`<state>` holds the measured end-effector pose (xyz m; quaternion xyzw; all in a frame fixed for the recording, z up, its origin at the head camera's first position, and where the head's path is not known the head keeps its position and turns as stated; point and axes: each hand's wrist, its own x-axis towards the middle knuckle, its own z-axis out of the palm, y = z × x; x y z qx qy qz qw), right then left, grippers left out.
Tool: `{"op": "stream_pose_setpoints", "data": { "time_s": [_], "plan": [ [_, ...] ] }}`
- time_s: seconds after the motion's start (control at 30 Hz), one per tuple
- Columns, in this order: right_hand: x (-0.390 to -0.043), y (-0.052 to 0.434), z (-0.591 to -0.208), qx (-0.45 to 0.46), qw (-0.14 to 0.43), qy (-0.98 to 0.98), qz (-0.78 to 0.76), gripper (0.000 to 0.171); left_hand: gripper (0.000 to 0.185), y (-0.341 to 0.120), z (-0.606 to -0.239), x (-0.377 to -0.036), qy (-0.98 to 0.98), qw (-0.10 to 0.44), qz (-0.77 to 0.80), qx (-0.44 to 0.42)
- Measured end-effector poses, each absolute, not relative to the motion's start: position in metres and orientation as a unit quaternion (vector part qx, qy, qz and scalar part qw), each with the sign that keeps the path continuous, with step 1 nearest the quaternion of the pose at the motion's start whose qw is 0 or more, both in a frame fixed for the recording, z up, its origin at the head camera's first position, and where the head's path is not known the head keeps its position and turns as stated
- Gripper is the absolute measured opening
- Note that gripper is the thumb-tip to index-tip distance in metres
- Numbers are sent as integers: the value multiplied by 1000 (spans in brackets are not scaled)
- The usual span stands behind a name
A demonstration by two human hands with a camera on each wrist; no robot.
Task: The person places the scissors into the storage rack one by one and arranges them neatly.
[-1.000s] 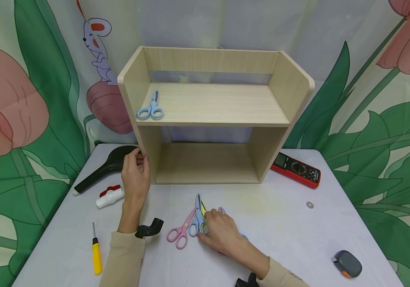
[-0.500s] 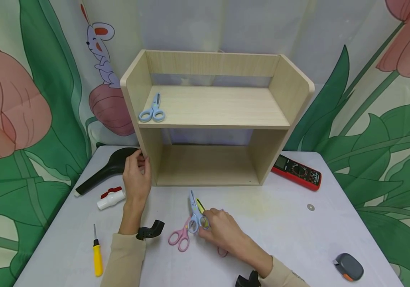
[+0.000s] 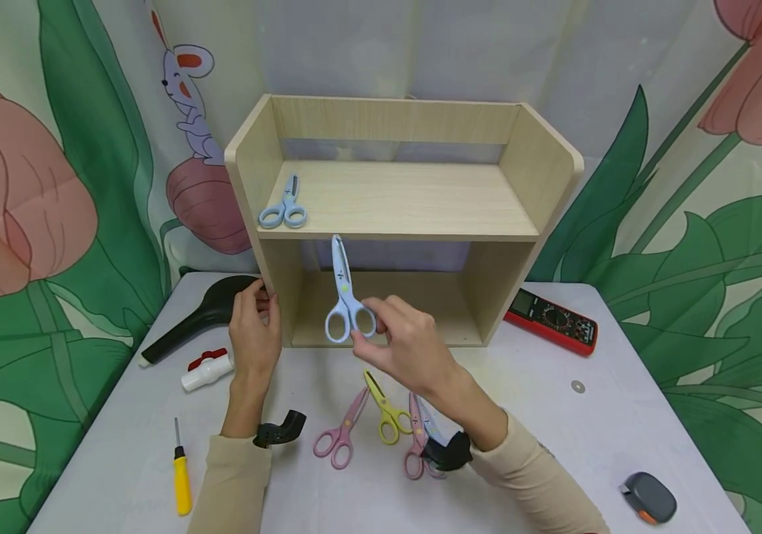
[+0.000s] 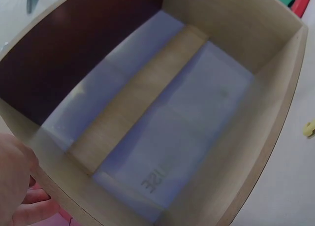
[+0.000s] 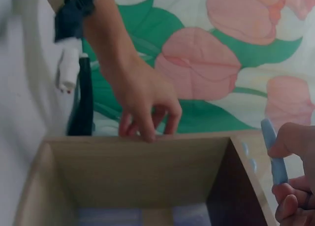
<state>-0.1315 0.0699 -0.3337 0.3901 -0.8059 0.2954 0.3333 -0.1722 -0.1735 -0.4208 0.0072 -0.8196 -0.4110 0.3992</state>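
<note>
My right hand (image 3: pixel 411 345) pinches a pair of light blue scissors (image 3: pixel 344 285) by one handle ring, blades pointing up, in front of the lower opening of a wooden shelf (image 3: pixel 394 236). In the right wrist view the scissors (image 5: pixel 275 149) appear edge-on between thumb and fingers. My left hand (image 3: pixel 254 334) grips the front edge of the shelf's left side panel; the right wrist view shows its thumb over the edge. Another pair of blue scissors (image 3: pixel 285 204) lies on the upper board at the left. On the table are pink scissors (image 3: pixel 341 432), yellow scissors (image 3: pixel 388 411) and another pink pair (image 3: pixel 415 437), partly hidden.
Left of the shelf lie a black long-handled object (image 3: pixel 204 311), a white valve with a red handle (image 3: pixel 207 371) and a yellow screwdriver (image 3: pixel 181 475). To the right are a red multimeter (image 3: pixel 551 320), a small washer (image 3: pixel 577 386) and a grey tape measure (image 3: pixel 649 497).
My right hand has lifted the blue scissors from the pile on the table up before the shelf, uncovering the yellow and pink pairs. My left hand has stayed on the panel.
</note>
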Motion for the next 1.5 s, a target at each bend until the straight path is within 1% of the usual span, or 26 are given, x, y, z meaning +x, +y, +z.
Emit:
{"op": "stream_pose_setpoints", "data": {
  "time_s": [0.13,0.27,0.4,0.57,0.7,0.9,0.97,1.07,1.13,1.17,1.37,1.43,1.5],
  "plan": [
    [-158,57,-305,361,357,-814,282,28,35,-173,-422,-172,-823,395,-408,7],
    [-181,46,-278,312,348,-845,258,30,35,-173,-423,-171,-827,391,-405,6],
    [-204,37,-254,276,307,-876,251,29,36,-174,-422,-172,-828,390,-404,6],
    [-229,30,-240,247,227,-900,277,21,36,-174,-421,-172,-826,389,-407,5],
    [-236,28,-237,229,184,-908,298,22,36,-173,-422,-172,-825,388,-410,2],
    [-240,26,-236,248,172,-907,293,24,35,-174,-421,-172,-823,395,-408,0],
    [-240,26,-235,251,164,-908,292,27,35,-174,-421,-172,-822,397,-407,0],
    [-238,28,-236,256,156,-905,300,39,35,-175,-422,-172,-822,396,-409,-1],
    [-234,30,-239,267,165,-898,308,48,34,-175,-422,-172,-824,392,-408,-2],
    [-232,32,-242,279,180,-891,311,49,34,-175,-422,-172,-825,391,-408,-3],
    [-211,45,-272,398,333,-806,286,45,34,-176,-422,-172,-821,394,-413,-10],
    [-203,51,-285,424,351,-788,275,47,34,-176,-421,-172,-821,395,-412,-10],
    [-195,56,-300,435,343,-787,270,51,34,-176,-421,-172,-823,393,-411,-8]
  ]
}}
